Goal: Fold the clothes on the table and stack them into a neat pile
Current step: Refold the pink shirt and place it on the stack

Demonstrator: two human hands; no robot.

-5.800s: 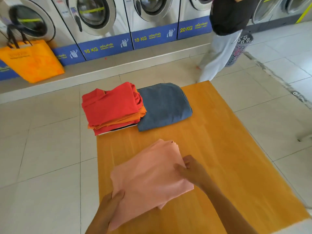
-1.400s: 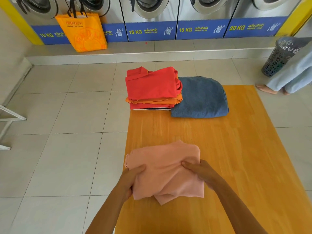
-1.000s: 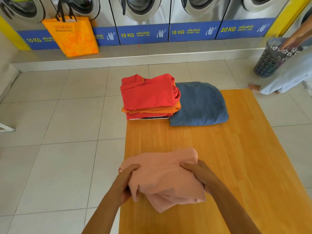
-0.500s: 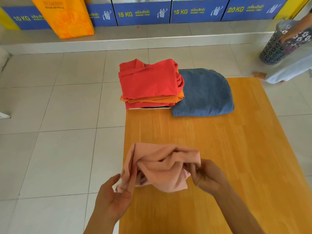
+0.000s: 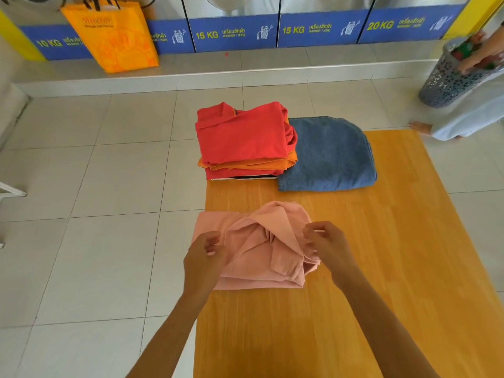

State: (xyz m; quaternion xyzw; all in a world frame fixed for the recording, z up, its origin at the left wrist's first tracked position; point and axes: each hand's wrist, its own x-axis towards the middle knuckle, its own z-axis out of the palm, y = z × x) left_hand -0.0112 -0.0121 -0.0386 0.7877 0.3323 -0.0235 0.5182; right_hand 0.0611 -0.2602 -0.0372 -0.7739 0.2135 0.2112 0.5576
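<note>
A pink garment (image 5: 259, 246) lies partly folded and rumpled at the left edge of the wooden table (image 5: 381, 268), its left side hanging past the edge. My left hand (image 5: 203, 257) pinches its left edge. My right hand (image 5: 326, 245) pinches its right edge. At the table's far left corner sits a pile of folded clothes (image 5: 245, 140), red on top with orange beneath. A folded blue denim garment (image 5: 327, 154) lies right beside the pile.
An orange bag (image 5: 111, 34) stands on the step below a row of washing machines (image 5: 234, 20). At the far right another person (image 5: 469, 115) holds a grey laundry basket (image 5: 447, 77). Tiled floor surrounds the table.
The pink garment was lifted and bunched in both hands; now it rests on the table again, spread wider. Both hands have shifted to pinch its outer edges.
</note>
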